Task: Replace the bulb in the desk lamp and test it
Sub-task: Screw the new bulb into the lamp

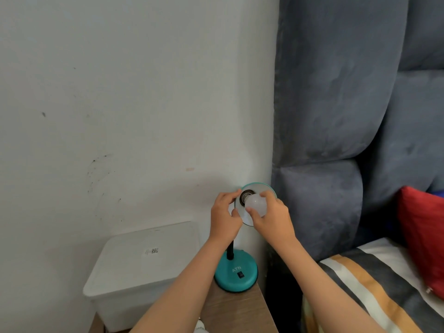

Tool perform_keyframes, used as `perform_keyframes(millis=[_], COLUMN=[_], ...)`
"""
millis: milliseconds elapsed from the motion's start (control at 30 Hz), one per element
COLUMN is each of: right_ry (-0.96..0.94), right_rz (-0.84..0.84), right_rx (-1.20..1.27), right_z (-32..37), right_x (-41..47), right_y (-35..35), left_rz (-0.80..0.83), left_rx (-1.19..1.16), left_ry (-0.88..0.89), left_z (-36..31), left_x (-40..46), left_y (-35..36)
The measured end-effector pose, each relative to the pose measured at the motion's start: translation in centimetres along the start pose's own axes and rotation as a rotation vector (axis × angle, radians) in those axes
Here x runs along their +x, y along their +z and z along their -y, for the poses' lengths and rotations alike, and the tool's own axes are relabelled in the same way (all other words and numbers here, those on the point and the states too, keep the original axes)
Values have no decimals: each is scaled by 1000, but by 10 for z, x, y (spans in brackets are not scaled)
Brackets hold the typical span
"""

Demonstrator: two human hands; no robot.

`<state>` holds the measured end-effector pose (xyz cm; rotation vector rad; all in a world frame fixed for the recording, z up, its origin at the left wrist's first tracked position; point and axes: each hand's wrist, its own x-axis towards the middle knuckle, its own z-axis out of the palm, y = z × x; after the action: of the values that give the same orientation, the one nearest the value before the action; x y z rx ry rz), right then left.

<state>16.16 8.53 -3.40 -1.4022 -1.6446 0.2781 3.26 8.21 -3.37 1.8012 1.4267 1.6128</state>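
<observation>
Nearest the camera, two bare forearms reach forward over the brown wooden bedside table, on which stands the round teal lamp base with its black rocker switch facing the person. A black flexible neck rises from the base behind the left wrist.

Further out, the left hand cups the left rim of the teal-edged, silver-lined lamp shade, thumb and fingers curled on it to steady it. The right hand holds the frosted white round bulb, fingertips closed around its globe from above and below.

The bulb sits at the mouth of the dark socket in the centre of the shade. Its long axis runs from the globe in the right fingers up and left into the socket, roughly in line with it; whether the threads are engaged is hidden. The right hand is the one on the bulb, so any turning falls to it, about that axis, while the left braces the shade.

Beyond stand the white wall and grey padded headboard.
</observation>
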Motion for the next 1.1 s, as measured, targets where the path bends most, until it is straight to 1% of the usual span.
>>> perform_keyframes(millis=[100,200,300,367,467,533,633,667,833,900,1000,1033,1100], right_ry=[108,64,-24,-8,100,82,-25,-33,123,83,-34,-35,47], right_rz=[-62,-83,-17,-22,-86,-100,-76,-81,-178,-179,-135,-127,-136], right_rx=[31,47,27,26,79,73,90,92,160,163,123,107,118], right_z=[-1,1,-1,-4,-1,1,1,-1,-4,-3,-5,-7,-8], right_x=[3,-2,-9,-7,-1,-1,-7,-8,-4,-6,-9,-9,-6], right_y=[1,3,6,6,3,4,7,8,7,9,11,10,9], left_rz=[9,7,10,11,6,-1,-7,-7,-13,-11,-13,-13,-15], left_rx=[6,8,14,20,18,14,14,16,25,26,25,27,25], left_ry=[1,10,-3,0,-1,-5,-11,-8,6,3,10,10,6], left_z=[0,-1,-3,-3,-4,-4,-4,-3,-1,0,-1,-1,-2], left_x=[-2,-1,0,0,-2,-2,-1,-2,-2,-1,-2,-2,-3], left_y=[0,0,-2,-2,-1,0,-1,0,2,2,1,1,2])
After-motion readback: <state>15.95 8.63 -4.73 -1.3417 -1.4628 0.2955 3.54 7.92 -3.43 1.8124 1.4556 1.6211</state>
